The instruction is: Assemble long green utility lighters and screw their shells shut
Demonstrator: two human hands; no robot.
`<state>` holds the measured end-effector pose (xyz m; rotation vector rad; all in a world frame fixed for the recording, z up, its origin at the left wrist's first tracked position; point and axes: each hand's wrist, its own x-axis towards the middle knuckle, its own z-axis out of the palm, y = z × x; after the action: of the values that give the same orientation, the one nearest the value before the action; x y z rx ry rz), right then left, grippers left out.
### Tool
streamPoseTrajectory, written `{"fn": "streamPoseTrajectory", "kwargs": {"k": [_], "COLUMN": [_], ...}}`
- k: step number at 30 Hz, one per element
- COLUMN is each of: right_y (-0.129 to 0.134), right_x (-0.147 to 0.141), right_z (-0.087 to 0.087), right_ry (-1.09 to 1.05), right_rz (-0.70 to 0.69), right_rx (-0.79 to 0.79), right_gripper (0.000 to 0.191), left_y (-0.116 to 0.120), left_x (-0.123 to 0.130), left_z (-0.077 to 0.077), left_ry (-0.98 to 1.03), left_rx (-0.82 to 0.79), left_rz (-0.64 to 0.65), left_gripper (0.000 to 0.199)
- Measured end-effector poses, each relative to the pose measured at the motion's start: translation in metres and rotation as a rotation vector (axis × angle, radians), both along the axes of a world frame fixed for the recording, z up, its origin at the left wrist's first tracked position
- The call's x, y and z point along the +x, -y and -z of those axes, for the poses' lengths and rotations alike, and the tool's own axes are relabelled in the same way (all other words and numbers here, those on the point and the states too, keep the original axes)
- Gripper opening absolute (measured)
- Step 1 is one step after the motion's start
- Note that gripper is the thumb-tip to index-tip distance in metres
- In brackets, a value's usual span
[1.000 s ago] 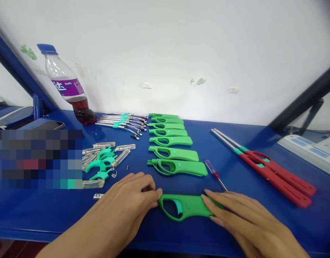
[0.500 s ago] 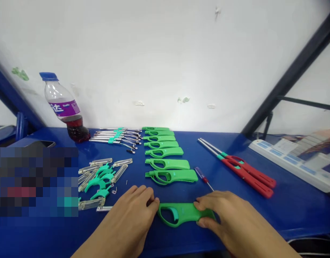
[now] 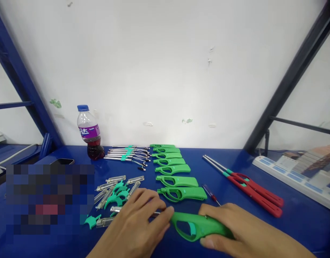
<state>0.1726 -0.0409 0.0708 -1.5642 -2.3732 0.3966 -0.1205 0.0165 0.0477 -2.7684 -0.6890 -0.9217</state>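
Observation:
A green gas lighter [image 3: 208,225] with a teal trigger [image 3: 192,228] lies across the near part of the blue table, its nozzle side to the left. My right hand [image 3: 234,227] wraps its handle end, thumb below and fingers on top. At the neck, my left hand [image 3: 139,224] is closed around the front end, and a metal tube [image 3: 116,209] sticks out left of it. Just beyond lies a row of several green lighter shells [image 3: 183,193]. Teal triggers [image 3: 118,197] and clear fuel tanks [image 3: 106,222] lie loosely left of my left hand.
Behind them, several metal nozzle rods with wires [image 3: 124,154] lie near a drink bottle [image 3: 91,133]. A screwdriver [image 3: 209,192] rests beyond my right hand. Two red lighters [image 3: 261,200] and a white power strip [image 3: 296,182] lie at right. A phone [image 3: 64,161] is at left.
The view has tilted up and turned left. My right hand has wrapped further over the lighter's handle. The lighter now slants slightly, and my left hand stays at its front end.

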Motion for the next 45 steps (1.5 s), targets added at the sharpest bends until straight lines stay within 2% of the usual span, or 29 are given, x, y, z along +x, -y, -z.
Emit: {"fn": "streamPoseTrajectory", "kwargs": {"k": [4,6,9,12,14,17,21,26,32,37,41,45], "right_y": [-0.002,-0.002,-0.005,-0.009,-0.012,-0.014,-0.016,-0.021,-0.027,-0.026,-0.021,-0.017], "right_x": [0.019,0.024,0.021,0.008,0.0,-0.002,0.004,0.003,-0.006,-0.008,-0.008,-0.009], "right_z": [0.009,0.013,0.008,-0.005,-0.01,-0.011,-0.009,-0.013,-0.013,-0.006,-0.002,-0.004], "right_ry": [-0.035,-0.055,-0.084,-0.127,-0.145,-0.159,-0.148,-0.156,-0.257,-0.345,-0.395,-0.391], "right_rz": [0.047,0.101,0.16,0.135,0.103,0.096,0.104,0.089,0.152,0.212,0.298,0.332], "right_rx": [0.175,0.121,-0.104,-0.248,-0.271,-0.267,-0.253,-0.236,-0.178,-0.164,-0.188,-0.181], "right_gripper": [0.035,0.042,0.047,0.039,0.031,0.029,0.033,0.029,0.034,0.042,0.044,0.045], "left_y": [-0.014,-0.022,-0.027,-0.023,-0.019,-0.016,-0.015,-0.012,-0.013,-0.014,-0.012,-0.012], "left_x": [-0.02,-0.028,-0.027,-0.012,-0.001,0.009,0.01,0.011,0.011,0.014,0.018,0.019], "left_z": [-0.007,-0.01,-0.011,-0.005,0.002,0.007,0.001,-0.006,0.004,0.012,0.01,0.005], "left_ry": [0.012,0.019,0.048,0.066,0.06,0.058,0.086,0.13,0.18,0.208,0.221,0.23], "left_rx": [0.131,0.185,0.225,0.196,0.201,0.207,0.214,0.174,0.176,0.205,0.247,0.185], "left_rz": [-0.108,-0.117,-0.08,-0.052,-0.043,-0.052,-0.077,-0.065,-0.052,-0.071,-0.057,0.003], "left_gripper": [0.033,0.029,0.029,0.027,0.03,0.034,0.034,0.031,0.022,0.026,0.025,0.024]}}
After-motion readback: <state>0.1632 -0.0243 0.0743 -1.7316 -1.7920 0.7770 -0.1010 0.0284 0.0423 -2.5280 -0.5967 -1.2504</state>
